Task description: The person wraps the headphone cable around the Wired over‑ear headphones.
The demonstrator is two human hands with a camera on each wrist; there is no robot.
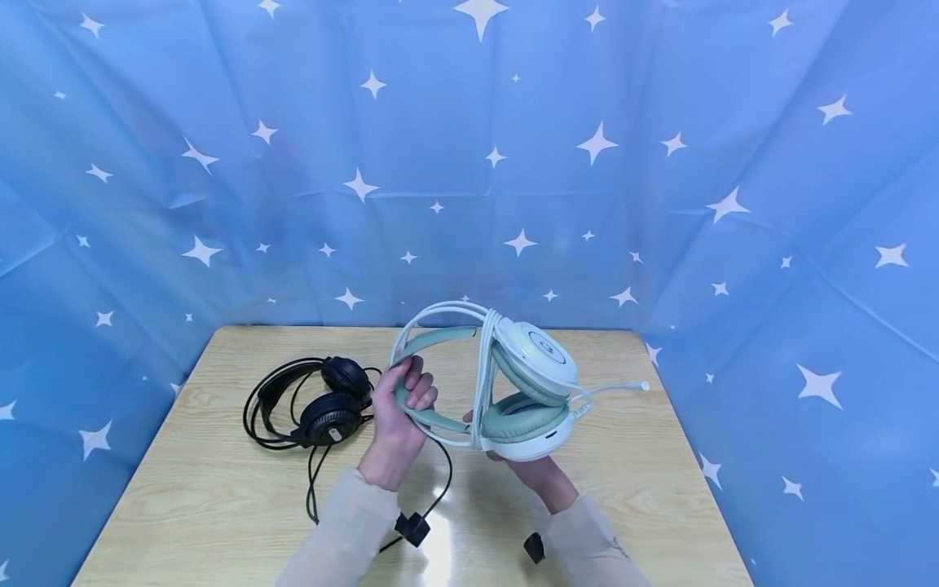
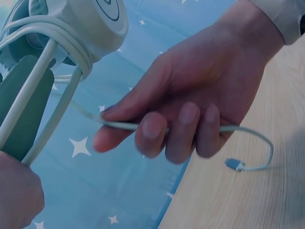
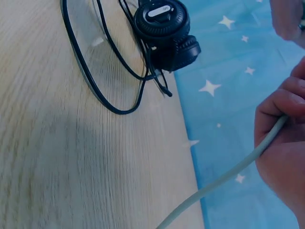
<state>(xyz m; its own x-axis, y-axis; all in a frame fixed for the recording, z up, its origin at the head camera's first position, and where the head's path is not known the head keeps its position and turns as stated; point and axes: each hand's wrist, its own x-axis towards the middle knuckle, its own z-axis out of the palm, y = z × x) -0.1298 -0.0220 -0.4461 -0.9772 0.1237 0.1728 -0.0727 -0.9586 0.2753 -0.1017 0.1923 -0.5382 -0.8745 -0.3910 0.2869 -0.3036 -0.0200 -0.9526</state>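
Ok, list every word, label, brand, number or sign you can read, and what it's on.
No text is readable.
White headset: round ear-cup emblem, too small to read.
Black headset: pale ear-cup plate, its mark too blurred.
Right sleeve: dark marking, too small.

The bare left hand (image 1: 396,412) grips tight, its fingers curled in. To its right, the bare right hand (image 2: 195,90) holds on, fingers bent and thumb out straight. Two pale-sleeved arms (image 1: 345,522) reach forward behind the hands.
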